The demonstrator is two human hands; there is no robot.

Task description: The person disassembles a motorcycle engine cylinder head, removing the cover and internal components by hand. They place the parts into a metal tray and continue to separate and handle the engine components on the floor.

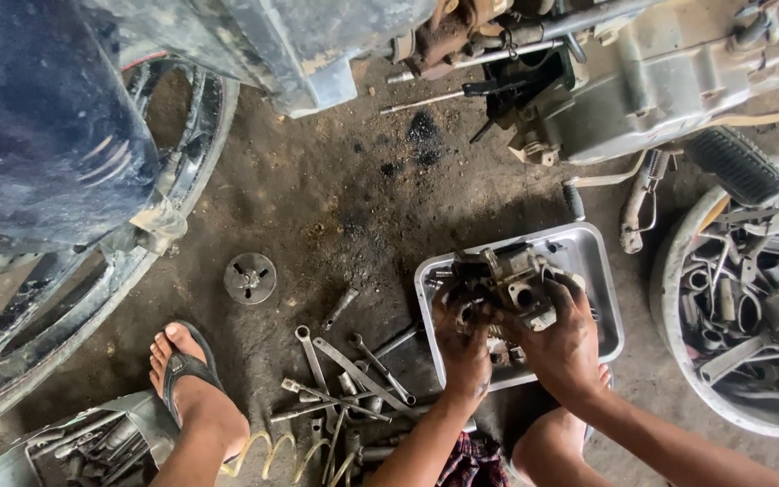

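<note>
Over a dented metal tray on the dirt floor, both my hands hold a grimy carburetor. My left hand grips its lower left side, greasy fingers curled under it. My right hand wraps the right side of the body, thumb near a round port. Small parts lie in the tray beneath, partly hidden by my hands.
Wrenches and spanners lie scattered left of the tray. A round basin of tools sits at right. A motorcycle engine is above, a wheel at left, my sandalled foot and a small round part nearby.
</note>
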